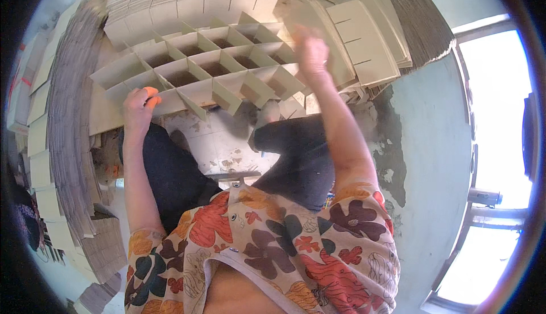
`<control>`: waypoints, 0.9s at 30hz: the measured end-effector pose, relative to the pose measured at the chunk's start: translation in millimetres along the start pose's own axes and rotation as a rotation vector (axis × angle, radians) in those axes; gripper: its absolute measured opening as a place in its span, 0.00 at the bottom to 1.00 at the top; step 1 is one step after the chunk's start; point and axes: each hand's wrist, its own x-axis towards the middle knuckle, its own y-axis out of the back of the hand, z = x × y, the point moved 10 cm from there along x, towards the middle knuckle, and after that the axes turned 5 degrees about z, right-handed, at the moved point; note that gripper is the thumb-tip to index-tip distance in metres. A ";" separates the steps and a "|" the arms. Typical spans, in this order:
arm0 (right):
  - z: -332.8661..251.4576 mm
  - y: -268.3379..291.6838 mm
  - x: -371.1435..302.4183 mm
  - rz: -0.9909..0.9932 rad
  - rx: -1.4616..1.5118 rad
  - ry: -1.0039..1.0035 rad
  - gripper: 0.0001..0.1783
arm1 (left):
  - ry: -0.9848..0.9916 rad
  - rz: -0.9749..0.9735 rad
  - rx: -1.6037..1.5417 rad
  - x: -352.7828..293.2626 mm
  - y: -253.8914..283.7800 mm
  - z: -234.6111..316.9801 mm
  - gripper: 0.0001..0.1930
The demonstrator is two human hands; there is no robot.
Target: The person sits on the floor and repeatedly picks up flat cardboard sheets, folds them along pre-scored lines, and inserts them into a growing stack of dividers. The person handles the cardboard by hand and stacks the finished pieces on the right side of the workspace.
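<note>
A cardboard divider grid (196, 66) of interlocked strips stands in front of me, its open cells facing up. At its near left corner is my left hand (138, 109), with orange covers on the fingertips. Its thumb and finger are bent around the edge of a strip there. Beyond the grid's right end my right hand (313, 55) is raised, beside a pile of slotted cardboard strips (364, 44). Motion smears its fingers, so whether they hold anything is unclear.
Long rows of stacked cardboard strips (193, 4) stand behind the grid. A tall stack (68, 103) runs along the left, and more cardboard sheets (421, 21) lean at the far right by a pale wall (432, 126). My knees are under the near edge.
</note>
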 end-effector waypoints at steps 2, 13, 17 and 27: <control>78.4 7.3 -9.9 0.009 -0.104 -0.068 0.17 | 0.014 -0.008 -0.025 -0.3 -4.5 -3.9 0.09; 191.4 -37.5 -49.0 -0.291 -0.238 -0.274 0.27 | 0.025 -0.034 0.028 0.6 -0.9 -2.1 0.12; 198.7 -45.3 -42.2 -0.324 -0.231 -0.232 0.22 | 0.056 -0.048 0.035 -2.0 -0.6 -6.3 0.12; 137.9 52.6 -2.7 0.069 -0.056 -0.244 0.16 | -0.009 -0.016 0.096 -2.1 2.9 7.4 0.12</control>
